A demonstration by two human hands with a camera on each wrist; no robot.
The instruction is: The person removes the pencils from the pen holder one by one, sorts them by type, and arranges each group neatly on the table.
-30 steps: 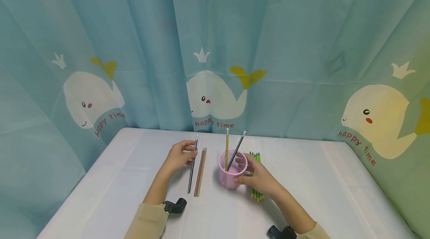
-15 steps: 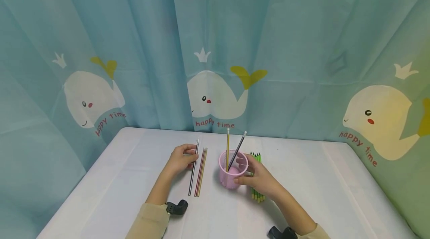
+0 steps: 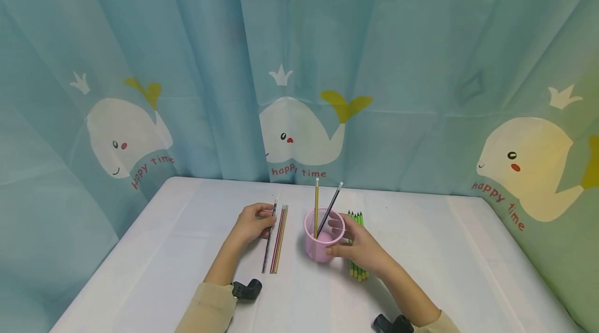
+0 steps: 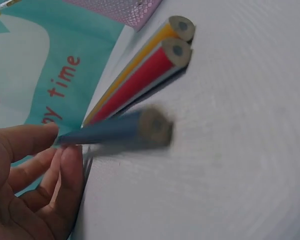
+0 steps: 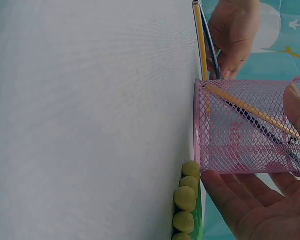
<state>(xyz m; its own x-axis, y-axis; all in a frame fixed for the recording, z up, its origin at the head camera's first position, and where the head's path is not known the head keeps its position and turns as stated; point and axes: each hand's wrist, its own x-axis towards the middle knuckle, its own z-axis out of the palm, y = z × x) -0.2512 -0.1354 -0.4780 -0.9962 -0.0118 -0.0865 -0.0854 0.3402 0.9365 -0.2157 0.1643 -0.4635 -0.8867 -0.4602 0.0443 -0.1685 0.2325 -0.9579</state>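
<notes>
My left hand (image 3: 252, 222) pinches a dark pencil (image 3: 267, 257) between thumb and fingertips. In the left wrist view this pencil (image 4: 120, 129) looks blue and blurred, its flat end toward the camera. Just right of it a red pencil (image 4: 140, 85) and a yellow pencil (image 4: 155, 42) lie side by side on the table. My right hand (image 3: 360, 247) holds a pink mesh pencil cup (image 3: 318, 252) from its right side, thumb in front. Inside lean a yellow pencil (image 3: 316, 203) and a black pencil (image 3: 330, 208), eraser ends up.
Several green pencils (image 3: 359, 273) lie in a row beside the cup, partly hidden under my right hand. The white table (image 3: 421, 250) ends at a blue curtain (image 3: 412, 62) printed with whales. A dark wrist camera (image 3: 248, 289) sits on my left wrist.
My left hand has drawn the dark pencil slightly toward me, so its far end sits lower in view. My right hand and the cup have stayed in place.
</notes>
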